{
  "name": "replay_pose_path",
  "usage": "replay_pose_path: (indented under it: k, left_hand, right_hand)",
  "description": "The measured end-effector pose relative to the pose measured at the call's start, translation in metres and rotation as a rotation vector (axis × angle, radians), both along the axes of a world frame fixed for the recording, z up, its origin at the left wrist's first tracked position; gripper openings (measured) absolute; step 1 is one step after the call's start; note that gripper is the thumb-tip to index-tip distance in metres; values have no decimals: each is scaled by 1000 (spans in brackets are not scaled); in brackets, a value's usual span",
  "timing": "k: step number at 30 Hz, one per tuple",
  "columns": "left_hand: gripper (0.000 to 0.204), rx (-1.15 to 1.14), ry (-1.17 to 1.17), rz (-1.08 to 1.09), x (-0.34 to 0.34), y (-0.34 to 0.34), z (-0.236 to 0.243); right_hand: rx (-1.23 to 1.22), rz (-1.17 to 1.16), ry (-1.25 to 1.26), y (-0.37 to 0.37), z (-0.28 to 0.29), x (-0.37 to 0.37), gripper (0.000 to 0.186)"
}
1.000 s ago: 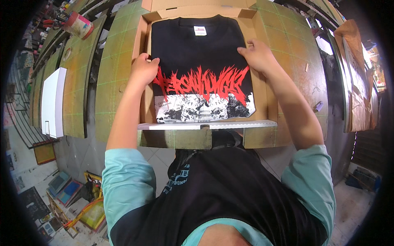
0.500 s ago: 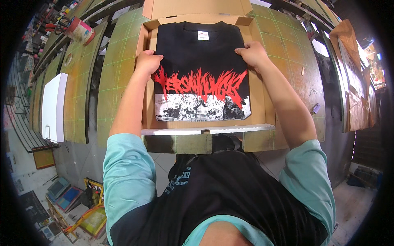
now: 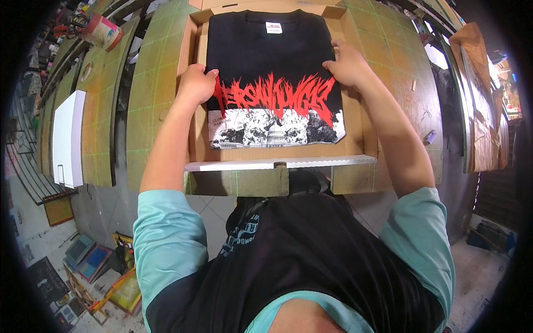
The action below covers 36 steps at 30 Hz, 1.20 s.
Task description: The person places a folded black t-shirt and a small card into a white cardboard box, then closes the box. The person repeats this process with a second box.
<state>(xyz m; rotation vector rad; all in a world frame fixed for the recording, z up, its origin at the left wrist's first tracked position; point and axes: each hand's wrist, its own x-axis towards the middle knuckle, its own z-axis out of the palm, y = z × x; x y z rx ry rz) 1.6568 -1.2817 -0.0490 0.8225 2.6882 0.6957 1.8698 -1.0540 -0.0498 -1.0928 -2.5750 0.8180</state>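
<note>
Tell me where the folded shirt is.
In the head view, the folded shirt is at upper centre, in the open box, between the left hand and the right hand.

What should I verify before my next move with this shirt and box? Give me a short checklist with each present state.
1. Left hand at the left edge of the black shirt: ok, its thumb lies at that edge.
2. Right hand at the opposite edge: ok, its thumb meets the shirt.
3. Shirt folded with the print facing up: ok.
4. Box open above the shirt: ok.
5. Hands clear of the box: not ok, both reach over its sides.
6. Shirt resting flat on the box floor: cannot tell, its underside is hidden.
</note>
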Motion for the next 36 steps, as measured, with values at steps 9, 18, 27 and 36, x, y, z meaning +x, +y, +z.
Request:
replay_pose_path:
  k: [9, 18, 27, 36]
  left_hand:
    - [78, -53, 431, -303, 32, -17, 0]
    - [112, -490, 445, -643, 59, -32, -1]
    - [107, -404, 414, -671, 68, -32, 4]
    - [56, 13, 331, -1071, 157, 39, 23]
  right_hand:
    - [458, 344, 40, -36, 12, 15, 72]
    - [333, 871, -88, -55, -6, 40, 89]
    - [196, 539, 28, -37, 15, 76, 77]
    - [-567, 254, 65, -49, 29, 81, 51]
